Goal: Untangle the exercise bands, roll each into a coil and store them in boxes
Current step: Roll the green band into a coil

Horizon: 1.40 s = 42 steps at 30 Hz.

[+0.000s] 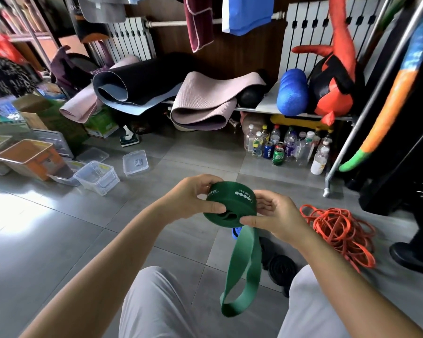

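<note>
The green band (pixel 230 208) is gripped by left hand (pixel 195 201) and right hand (pixel 274 215), half coiled, its tail unrolled; the orange bands (pixel 337 230) lie tangled, clear boxes (pixel 97 176) unfilled.

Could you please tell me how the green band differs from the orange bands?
The green band is wide and flat; the orange bands are thin. The green band is partly coiled, held by the left hand and right hand; the orange bands lie tangled on the floor. Both are exercise bands.
</note>
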{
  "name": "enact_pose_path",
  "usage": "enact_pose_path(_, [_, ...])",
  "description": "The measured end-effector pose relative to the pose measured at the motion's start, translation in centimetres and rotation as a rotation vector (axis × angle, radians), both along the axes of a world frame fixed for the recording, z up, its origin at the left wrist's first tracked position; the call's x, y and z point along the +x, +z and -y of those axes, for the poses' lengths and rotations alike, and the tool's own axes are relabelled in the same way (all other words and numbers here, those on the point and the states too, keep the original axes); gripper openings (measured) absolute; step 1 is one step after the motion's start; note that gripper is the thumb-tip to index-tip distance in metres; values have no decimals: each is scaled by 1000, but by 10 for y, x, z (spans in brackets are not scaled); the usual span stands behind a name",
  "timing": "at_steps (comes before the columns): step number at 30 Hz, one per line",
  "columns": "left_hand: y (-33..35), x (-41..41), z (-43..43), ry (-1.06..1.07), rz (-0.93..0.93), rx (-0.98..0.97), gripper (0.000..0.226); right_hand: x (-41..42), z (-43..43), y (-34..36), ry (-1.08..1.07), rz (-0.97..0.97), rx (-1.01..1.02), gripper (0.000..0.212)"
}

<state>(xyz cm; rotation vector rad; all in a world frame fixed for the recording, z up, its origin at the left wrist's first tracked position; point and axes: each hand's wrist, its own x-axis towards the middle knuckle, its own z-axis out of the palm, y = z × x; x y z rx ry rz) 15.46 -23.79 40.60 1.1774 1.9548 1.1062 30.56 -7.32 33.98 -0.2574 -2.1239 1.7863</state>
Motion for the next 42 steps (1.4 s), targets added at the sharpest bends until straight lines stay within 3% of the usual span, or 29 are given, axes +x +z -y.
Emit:
enact_pose_path(2, [2,1,0,-4,-133,-87,44,0,-1,2,4,15,51,46])
enact_pose_path(6, [4,16,-9,-140,-551,-201,81,-2,-2,4,-6,90,178,47])
enact_pose_path(9, [6,22,-17,-168,-684,-260,71,-2,-1,7,8,105,244,47])
enact_pose_path(16, [5,12,-12,-6,-280,45,54,11,-13,13,8,83,201,51])
enact_pose_path(21, [-3,11,-9,76,185,302,59,8,-18,11,-1,18,58,63])
enact_pose_path(26, [-21,21,-9,130,585,388,54,5,-12,13,19,-44,-33,66])
enact_pose_path(28, [-24,25,-8,117,642,360,55,6,-8,10,-11,-75,-53,62])
enact_pose_path(30, [-17,25,-7,83,463,242,54,7,-6,8,-27,-76,-58,59])
enact_pose_path(34, [11,23,-8,11,-419,-90,90,4,0,1,-41,14,28,57])
enact_pose_path(36, [19,31,-11,-83,-728,-177,94,2,7,1,-32,58,124,58])
enact_pose_path(39, [14,36,-16,-176,-962,-366,69,1,15,4,-44,95,234,54])
enact_pose_path(42, [10,30,-11,-106,-823,-306,58,3,13,10,-75,105,252,49])
